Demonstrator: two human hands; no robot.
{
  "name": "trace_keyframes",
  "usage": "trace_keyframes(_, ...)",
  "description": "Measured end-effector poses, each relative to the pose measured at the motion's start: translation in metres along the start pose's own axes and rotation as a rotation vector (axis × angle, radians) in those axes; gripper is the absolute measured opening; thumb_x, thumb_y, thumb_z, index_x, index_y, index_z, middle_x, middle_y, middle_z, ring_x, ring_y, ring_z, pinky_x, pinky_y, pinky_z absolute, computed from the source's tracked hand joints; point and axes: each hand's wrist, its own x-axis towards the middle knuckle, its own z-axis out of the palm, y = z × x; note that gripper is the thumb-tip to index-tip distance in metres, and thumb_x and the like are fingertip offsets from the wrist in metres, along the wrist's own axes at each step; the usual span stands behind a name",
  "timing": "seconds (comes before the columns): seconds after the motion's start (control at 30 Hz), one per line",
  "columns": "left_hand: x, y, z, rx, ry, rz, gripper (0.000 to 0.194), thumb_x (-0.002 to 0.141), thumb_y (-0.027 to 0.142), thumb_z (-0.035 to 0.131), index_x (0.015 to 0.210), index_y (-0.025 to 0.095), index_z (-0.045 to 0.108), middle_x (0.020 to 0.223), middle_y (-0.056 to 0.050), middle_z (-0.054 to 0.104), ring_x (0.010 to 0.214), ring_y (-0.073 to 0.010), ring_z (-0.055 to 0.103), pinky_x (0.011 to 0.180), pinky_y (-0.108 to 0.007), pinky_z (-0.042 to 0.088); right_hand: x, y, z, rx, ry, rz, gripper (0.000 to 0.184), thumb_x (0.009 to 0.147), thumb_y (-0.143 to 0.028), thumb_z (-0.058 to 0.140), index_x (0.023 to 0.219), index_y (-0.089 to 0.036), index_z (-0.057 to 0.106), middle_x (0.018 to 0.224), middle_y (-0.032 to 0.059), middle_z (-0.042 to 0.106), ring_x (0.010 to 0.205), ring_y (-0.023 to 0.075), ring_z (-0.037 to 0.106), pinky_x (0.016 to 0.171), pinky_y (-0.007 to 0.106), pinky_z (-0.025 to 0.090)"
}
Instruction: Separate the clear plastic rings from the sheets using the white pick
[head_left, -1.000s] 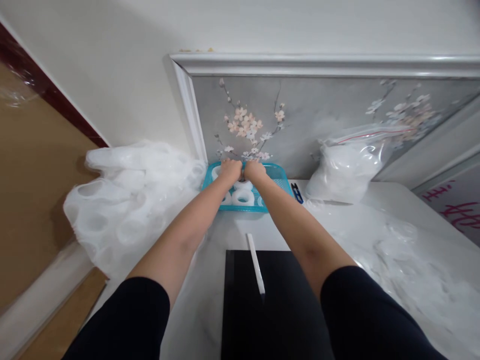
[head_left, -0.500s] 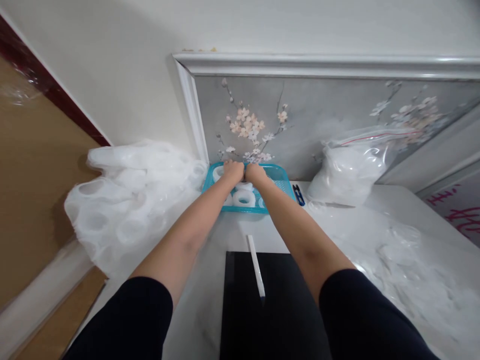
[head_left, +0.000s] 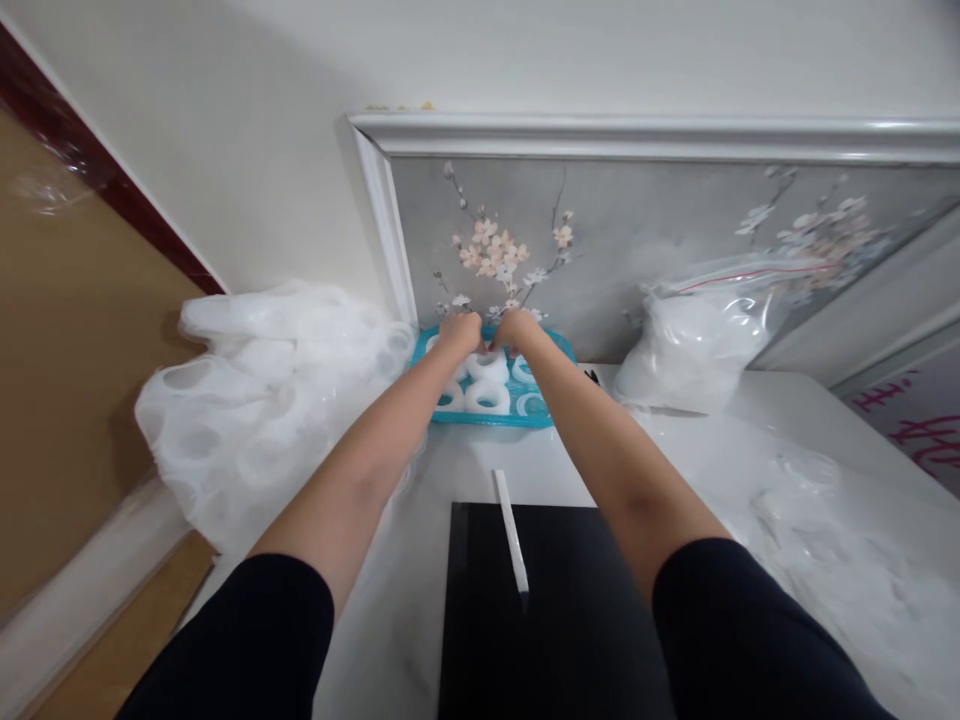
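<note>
Basket (head_left: 491, 421) holds white rings (head_left: 487, 373); left hand (head_left: 461, 330) and right hand (head_left: 518, 327) reach to one, whether pinching or spread I cannot tell.

Open table (head_left: 457, 465) strip along front edge of teal basket (head_left: 487, 421), between forearms (head_left: 379, 450). Back edge blocked by framed blossom picture (head_left: 600, 230); left edge crowded by bagged white rings (head_left: 255, 410); zip bag (head_left: 679, 345) beyond right edge.

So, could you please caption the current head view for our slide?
Bare left hand and right hand over white ring-shaped rolls in a teal plastic basket.
</note>
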Motion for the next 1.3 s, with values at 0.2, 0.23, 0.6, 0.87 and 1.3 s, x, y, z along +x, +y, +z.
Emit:
trace_keyframes(0.2, -0.013, -0.013, -0.016, -0.029, 0.008, 0.074, 0.035, 0.086, 0.027, 0.061, 0.118, 0.015, 0.065, 0.116, -0.012, 0.066, 0.109, -0.0226, 0.061, 0.09, -0.033, 0.047, -0.025, 0.022, -0.026, 0.197, 0.049, 0.097, 0.044, 0.079, -0.039, 0.072, 0.112, -0.011, 0.067, 0.091, 0.0109, 0.073, 0.062, 0.017, 0.068, 0.063, 0.026, 0.055)
trace_keyframes(0.23, -0.017, -0.015, -0.016, -0.026, 0.01, 0.101, 0.034, 0.087, 0.025, 0.059, 0.119, 0.018, 0.066, 0.117, -0.01, 0.066, 0.11, -0.0218, 0.059, 0.091, -0.032, 0.046, -0.029, 0.028, -0.027, 0.211, 0.07, 0.102, 0.043, 0.081, -0.04, 0.071, 0.112, -0.011, 0.067, 0.091, 0.0112, 0.073, 0.061, 0.0167, 0.068, 0.062, 0.025, 0.055)
trace_keyframes(0.6, -0.043, -0.013, 0.01, 0.182, 0.004, 0.37, 0.029, 0.076, 0.015, 0.067, 0.104, 0.017, 0.072, 0.123, -0.014, 0.056, 0.123, -0.0279, 0.044, 0.104, -0.036, 0.033, -0.034, 0.021, 0.024, 0.091, 0.062, -0.003, 0.035, 0.081, -0.035, 0.07, 0.107, -0.011, 0.068, 0.098, 0.0159, 0.071, 0.103, 0.0263, 0.067, 0.085, 0.029, 0.052)
trace_keyframes(0.87, -0.02, -0.015, 0.011, 0.182, -0.048, 0.325, 0.033, 0.077, 0.031, 0.071, 0.108, 0.018, 0.071, 0.123, -0.013, 0.055, 0.122, -0.0294, 0.045, 0.102, -0.036, 0.035, -0.033, 0.027, 0.028, 0.095, 0.049, 0.023, 0.038, 0.092, -0.043, 0.054, 0.117, -0.016, 0.065, 0.116, 0.0158, 0.066, 0.113, 0.0271, 0.062, 0.089, 0.033, 0.05)
trace_keyframes(1.3, -0.03, -0.018, 0.008, 0.112, -0.062, 0.34, 0.05, 0.065, 0.019, 0.077, 0.114, 0.02, 0.07, 0.121, -0.013, 0.057, 0.118, -0.0315, 0.049, 0.101, -0.038, 0.039, -0.066, 0.043, -0.011, -0.076, -0.059, -0.024, 0.019, 0.08, -0.022, 0.066, 0.094, -0.012, 0.072, 0.086, 0.0133, 0.072, 0.094, 0.0276, 0.067, 0.082, 0.033, 0.051)
